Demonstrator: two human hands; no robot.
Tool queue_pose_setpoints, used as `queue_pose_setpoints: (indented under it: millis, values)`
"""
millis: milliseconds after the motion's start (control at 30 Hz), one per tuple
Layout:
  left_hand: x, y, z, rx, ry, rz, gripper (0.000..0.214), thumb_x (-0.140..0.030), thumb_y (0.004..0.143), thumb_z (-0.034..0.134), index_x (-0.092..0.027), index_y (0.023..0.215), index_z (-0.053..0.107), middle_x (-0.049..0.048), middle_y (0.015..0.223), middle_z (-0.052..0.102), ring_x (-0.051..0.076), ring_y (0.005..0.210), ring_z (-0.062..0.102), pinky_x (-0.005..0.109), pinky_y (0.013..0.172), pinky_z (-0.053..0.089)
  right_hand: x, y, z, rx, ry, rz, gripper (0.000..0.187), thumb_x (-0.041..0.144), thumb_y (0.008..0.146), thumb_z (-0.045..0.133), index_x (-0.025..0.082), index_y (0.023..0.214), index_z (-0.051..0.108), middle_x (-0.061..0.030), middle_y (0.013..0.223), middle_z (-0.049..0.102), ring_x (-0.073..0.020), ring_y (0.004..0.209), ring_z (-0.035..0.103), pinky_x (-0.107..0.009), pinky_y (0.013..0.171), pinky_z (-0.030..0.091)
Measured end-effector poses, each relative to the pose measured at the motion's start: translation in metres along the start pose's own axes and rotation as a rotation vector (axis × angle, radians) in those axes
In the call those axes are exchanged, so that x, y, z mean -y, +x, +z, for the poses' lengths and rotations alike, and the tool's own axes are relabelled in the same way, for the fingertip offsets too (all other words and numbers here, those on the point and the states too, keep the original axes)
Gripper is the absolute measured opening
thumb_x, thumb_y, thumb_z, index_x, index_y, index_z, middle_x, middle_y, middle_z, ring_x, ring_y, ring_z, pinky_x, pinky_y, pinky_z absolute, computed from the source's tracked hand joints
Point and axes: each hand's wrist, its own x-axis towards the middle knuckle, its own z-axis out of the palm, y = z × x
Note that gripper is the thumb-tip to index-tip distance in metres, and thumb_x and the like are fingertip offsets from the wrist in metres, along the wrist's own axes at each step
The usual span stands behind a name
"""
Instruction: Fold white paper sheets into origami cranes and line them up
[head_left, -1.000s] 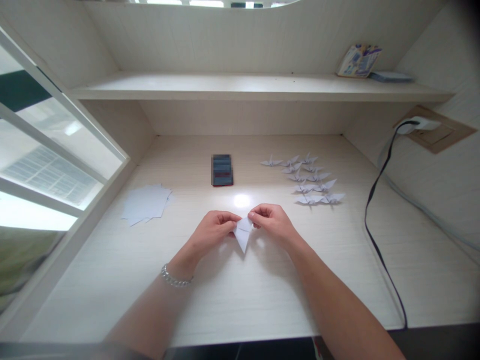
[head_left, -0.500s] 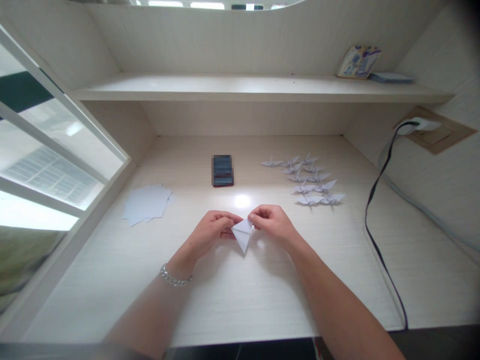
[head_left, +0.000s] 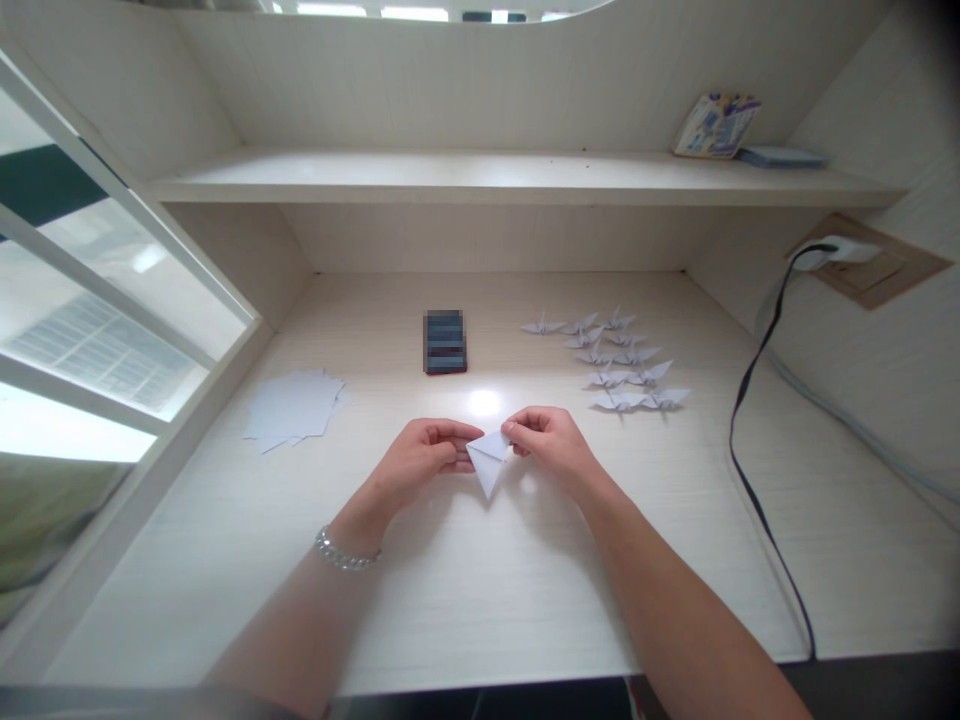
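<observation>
A white folded paper [head_left: 487,470], kite-shaped with its long point toward me, is between my hands just above the desk. My right hand [head_left: 546,440] pinches its upper right corner between thumb and fingers. On the other side, my left hand [head_left: 424,452] has its fingers at the left corner, partly behind the paper, with the thumb close to the edge. A silver chain bracelet [head_left: 346,552] circles the left wrist. Several white paper cranes [head_left: 619,378] stand in rows beyond my right hand. Loose white paper sheets [head_left: 292,408] lie stacked unevenly at the left.
A dark phone-like rectangle [head_left: 445,342], its surface pixelated, lies beyond my hands. On the right, a black cable [head_left: 739,440] runs from a plug in the wall socket [head_left: 874,262] to the desk's front edge. A shelf [head_left: 420,170] crosses above, holding a printed packet [head_left: 716,125].
The folded paper has shifted slightly to the right and tilted a little. My left thumb has drawn back from its face, and my right hand has moved slightly right with the corner.
</observation>
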Motion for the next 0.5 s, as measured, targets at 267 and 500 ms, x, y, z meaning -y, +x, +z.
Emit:
queue_pose_setpoints:
  millis: [267,500]
  values:
    - [0.0032,0.004,0.0031,-0.127,0.13,0.087,0.02,-0.025,0.072,0.064,-0.012,0.086,0.07,0.0109,0.088,0.07,0.018,0.076,0.064,0.033,0.072,0.053,0.0033,-0.0018,-0.0006,0.035,0.059,0.022,0.018,0.031,0.073,0.06,0.014,0.071,0.066,-0.0012,0.058,0.059,-0.0117,0.054,0.052,-0.024,0.054,0.04]
    - [0.008,0.0075,-0.0045,-0.168,0.287,0.129,0.018,-0.026,0.074,0.06,-0.015,0.084,0.07,0.0084,0.084,0.07,0.017,0.073,0.062,0.029,0.066,0.05,0.0078,-0.0049,-0.0065,0.174,-0.092,0.024,0.018,0.025,0.075,0.054,0.015,0.078,0.068,-0.0033,0.068,0.064,-0.0133,0.062,0.056,-0.024,0.058,0.041]
